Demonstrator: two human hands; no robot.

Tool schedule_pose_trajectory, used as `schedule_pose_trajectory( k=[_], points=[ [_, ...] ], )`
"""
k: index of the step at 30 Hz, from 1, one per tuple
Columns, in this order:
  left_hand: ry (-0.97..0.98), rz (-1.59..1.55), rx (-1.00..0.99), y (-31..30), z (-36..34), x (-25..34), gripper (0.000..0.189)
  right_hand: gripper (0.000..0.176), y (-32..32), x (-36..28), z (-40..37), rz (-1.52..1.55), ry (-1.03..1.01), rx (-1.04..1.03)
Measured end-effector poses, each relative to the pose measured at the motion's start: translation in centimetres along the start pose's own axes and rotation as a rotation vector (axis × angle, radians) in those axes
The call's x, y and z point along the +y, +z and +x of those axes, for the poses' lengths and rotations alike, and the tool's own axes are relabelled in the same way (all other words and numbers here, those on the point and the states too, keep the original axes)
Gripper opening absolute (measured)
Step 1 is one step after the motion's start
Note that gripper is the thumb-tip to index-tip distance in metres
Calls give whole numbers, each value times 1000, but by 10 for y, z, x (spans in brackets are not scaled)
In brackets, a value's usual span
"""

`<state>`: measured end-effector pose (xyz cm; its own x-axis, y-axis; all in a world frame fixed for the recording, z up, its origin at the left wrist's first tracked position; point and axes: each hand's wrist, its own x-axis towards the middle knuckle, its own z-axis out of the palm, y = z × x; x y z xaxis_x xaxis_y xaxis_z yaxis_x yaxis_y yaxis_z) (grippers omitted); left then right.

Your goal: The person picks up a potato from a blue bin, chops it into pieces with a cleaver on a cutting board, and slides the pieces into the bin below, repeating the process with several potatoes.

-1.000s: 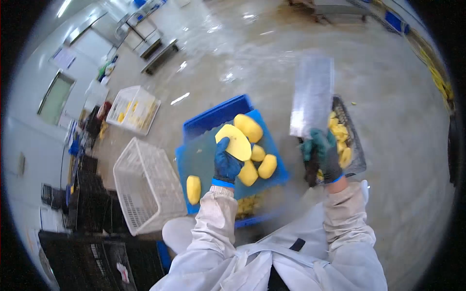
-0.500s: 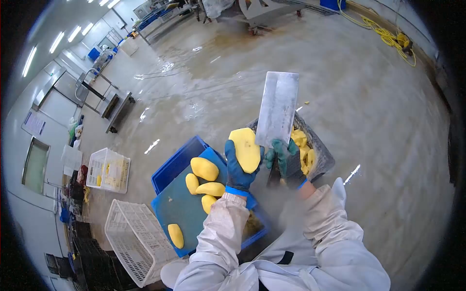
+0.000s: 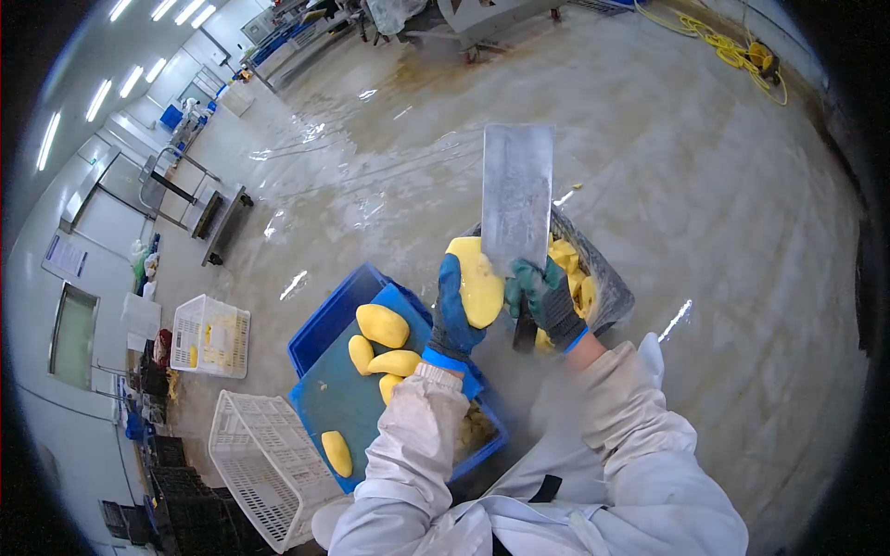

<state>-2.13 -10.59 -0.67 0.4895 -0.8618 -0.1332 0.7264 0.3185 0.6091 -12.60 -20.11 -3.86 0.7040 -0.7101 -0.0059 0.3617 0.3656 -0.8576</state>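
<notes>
Peeled potato is up in the air, flat pale face toward me, gripped in my left hand. The gloved fingers are closed round its left edge and underside.

The cleaver stands blade-up just right of those fingers, its lower edge touching or overlapping the potato's right side; I cannot tell which. My right hand is wrapped tight on the handle.

Behind the right-hand fingers is a dark crate with cut yellow pieces in it, so some work looks done.

Below and left of the left-hand fingers is a blue board across a blue crate. It carries a cluster of uncut potatoes and one lone potato, so several look left to do.

An empty-looking white basket sits further left on the wet floor.
</notes>
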Motion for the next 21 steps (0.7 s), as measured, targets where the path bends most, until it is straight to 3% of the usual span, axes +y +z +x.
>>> schedule_pose_trajectory(
  k=[5, 10, 14, 16, 19, 21],
  points=[
    [-110, 99, -150, 12, 2, 15, 41, 18, -10, -5, -1, -13, 20, -35],
    [-196, -16, -166, 10, 1, 19, 43, 18, -11, -17, -1, 42, 36, -97],
    [-165, -25, -302, 4, 13, 12, 45, 19, -8, -22, -3, -28, -65, 9],
    [-77, 73, -179, 6, 17, 8, 56, 19, -7, -16, -4, -56, -202, 81],
    [5, 128, -90, 8, 17, 4, 62, 17, -1, -24, -10, -61, -200, 105],
    [16, 125, -83, 7, 18, 0, 62, 14, 1, -16, -9, -357, -374, 99]
  ],
)
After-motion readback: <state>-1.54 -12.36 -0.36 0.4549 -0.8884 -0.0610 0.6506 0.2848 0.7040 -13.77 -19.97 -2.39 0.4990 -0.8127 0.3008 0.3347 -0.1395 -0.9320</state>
